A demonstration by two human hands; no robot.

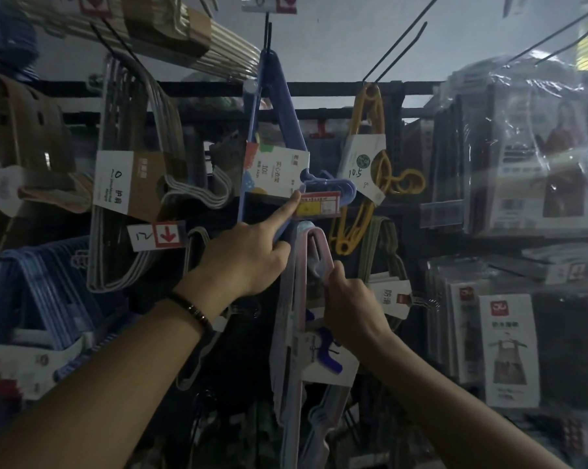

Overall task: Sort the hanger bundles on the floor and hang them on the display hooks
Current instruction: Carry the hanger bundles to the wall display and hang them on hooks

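Pink hanger bundle (294, 299) between both hands.

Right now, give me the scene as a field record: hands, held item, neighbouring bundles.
left hand: index finger extended, touching the red-yellow price tag
right hand: gripping the pink hanger bundle near its top
blue hanger bundle: hanging on a hook, above the pink one
yellow hanger bundle: on the next hook, to the right
lighting: dim
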